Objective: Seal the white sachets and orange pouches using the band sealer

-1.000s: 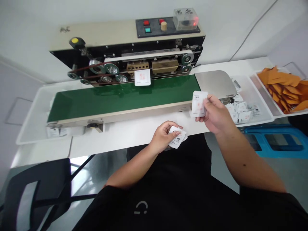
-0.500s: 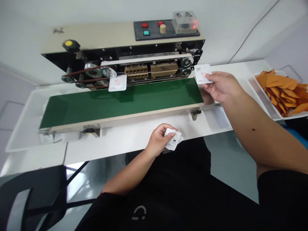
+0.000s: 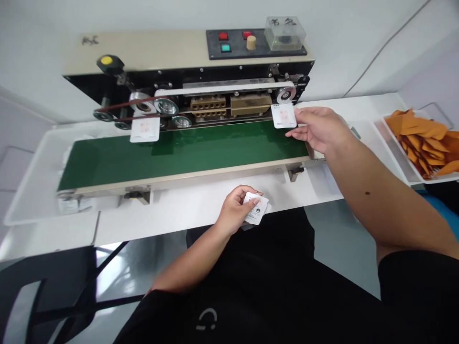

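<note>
My left hand (image 3: pixel 238 210) is closed on a small stack of white printed sachets (image 3: pixel 256 212), low in front of the bench. At the right end of the band sealer (image 3: pixel 186 52), a single white sachet (image 3: pixel 284 116) hangs with its top edge at the rollers. My right hand (image 3: pixel 319 129) is just beside it, the thumb at the sachet's right edge and the other fingers spread apart below. Farther left, another white sachet (image 3: pixel 145 129) sits under the rollers, over the green conveyor belt (image 3: pixel 201 150).
An orange-filled white bin (image 3: pixel 416 165) stands at the right. A translucent tray (image 3: pixel 28 200) lies at the left, partly under the conveyor. Buttons and a knob (image 3: pixel 251 43) sit on the sealer's control panel. A dark chair (image 3: pixel 46 286) is at the lower left.
My right hand has moved left with its sachet, whose top is now at the rollers, and its fingers have loosened. The other sachet has travelled left along the sealer. My left hand stays put.
</note>
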`<state>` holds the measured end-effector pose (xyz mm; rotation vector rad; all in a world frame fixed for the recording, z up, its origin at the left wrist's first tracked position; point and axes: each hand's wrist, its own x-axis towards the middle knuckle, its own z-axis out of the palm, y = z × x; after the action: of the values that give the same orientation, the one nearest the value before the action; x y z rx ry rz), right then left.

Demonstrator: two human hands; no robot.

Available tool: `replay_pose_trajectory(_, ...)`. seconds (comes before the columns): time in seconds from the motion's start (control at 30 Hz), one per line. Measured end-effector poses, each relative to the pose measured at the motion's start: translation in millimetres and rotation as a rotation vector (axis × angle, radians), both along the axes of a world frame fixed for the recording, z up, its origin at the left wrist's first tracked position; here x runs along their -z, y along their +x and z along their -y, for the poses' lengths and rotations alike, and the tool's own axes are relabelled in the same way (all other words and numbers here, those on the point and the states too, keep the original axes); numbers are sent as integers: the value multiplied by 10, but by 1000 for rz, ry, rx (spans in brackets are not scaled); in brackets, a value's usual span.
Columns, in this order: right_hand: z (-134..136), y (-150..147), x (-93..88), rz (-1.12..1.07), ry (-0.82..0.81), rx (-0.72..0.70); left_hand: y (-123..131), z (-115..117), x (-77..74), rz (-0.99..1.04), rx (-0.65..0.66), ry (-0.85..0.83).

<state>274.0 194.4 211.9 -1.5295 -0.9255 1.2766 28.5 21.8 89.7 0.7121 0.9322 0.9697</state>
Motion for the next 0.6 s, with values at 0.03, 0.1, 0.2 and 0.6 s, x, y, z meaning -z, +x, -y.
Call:
replay_pose_trajectory(0.03, 71, 4, -6, 39, 25, 9, -6, 3, 4, 3, -3, -3)
replay_pose_trajectory(0.1, 264, 21, 6, 108, 99, 40, -12, 9, 12, 11, -8, -4)
replay_pose_trajectory(0.2, 671, 18, 91, 154, 212, 59, -6, 15, 15, -9, -39, 17)
replay_pose_trajectory(0.6, 1934, -428, 783, -104, 79, -287, 232, -55, -166, 50, -249, 35)
